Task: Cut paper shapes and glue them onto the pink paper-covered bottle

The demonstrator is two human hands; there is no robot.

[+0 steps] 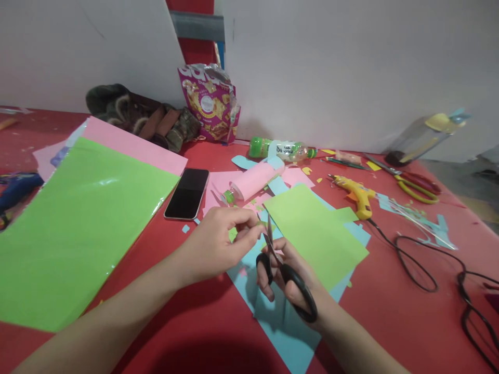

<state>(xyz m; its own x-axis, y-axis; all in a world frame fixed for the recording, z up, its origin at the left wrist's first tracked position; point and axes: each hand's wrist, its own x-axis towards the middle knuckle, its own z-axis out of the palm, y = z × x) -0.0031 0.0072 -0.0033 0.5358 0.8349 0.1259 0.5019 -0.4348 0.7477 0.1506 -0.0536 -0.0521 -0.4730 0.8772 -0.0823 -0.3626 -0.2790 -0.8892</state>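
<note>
Left hand [222,236]: I am pinching a green scrap [261,224], mostly hidden, between thumb and fingers, holding it right by the scissor blades; right hand [299,266]: I am grasping the scissors [287,272] by their black handles, blades standing slightly parted; the blue sheet [286,332] is lying below, partly under a green sheet [323,234]; a phone [187,194] is resting beyond my left forearm on the red table [156,296].
</note>
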